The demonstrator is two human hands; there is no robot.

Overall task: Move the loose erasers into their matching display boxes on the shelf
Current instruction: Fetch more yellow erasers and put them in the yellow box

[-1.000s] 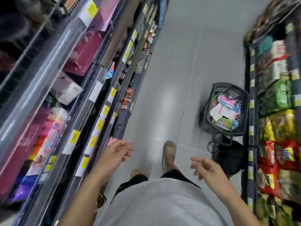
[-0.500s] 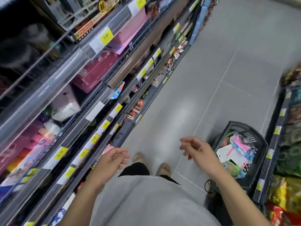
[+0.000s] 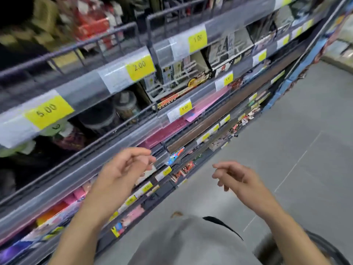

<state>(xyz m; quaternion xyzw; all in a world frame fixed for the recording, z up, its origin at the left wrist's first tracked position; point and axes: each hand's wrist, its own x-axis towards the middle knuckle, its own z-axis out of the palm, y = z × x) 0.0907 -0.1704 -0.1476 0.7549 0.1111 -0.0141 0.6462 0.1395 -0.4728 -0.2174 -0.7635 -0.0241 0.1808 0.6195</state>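
My left hand (image 3: 122, 169) hovers in front of the lower shelf rail, fingers loosely curled, holding nothing. My right hand (image 3: 236, 176) hangs in the air over the aisle floor, fingers loosely bent and empty. The shelf unit (image 3: 107, 155) fills the left and top of the view, blurred by motion. It carries pink boxes (image 3: 168, 131), dark card display boxes (image 3: 183, 73) and yellow price tags (image 3: 140, 66). I cannot make out any loose erasers in this blur.
Grey tiled aisle floor (image 3: 286, 150) stretches to the right. The rim of a dark basket (image 3: 328, 247) shows at the bottom right corner. Wire guard rails (image 3: 91, 48) run along the upper shelves. My grey shirt fills the bottom centre.
The view has swung up and left from the floor and basket onto the shelves. Both hands have risen with it, the left one now close to the shelf rail. The basket has slid almost out of view.
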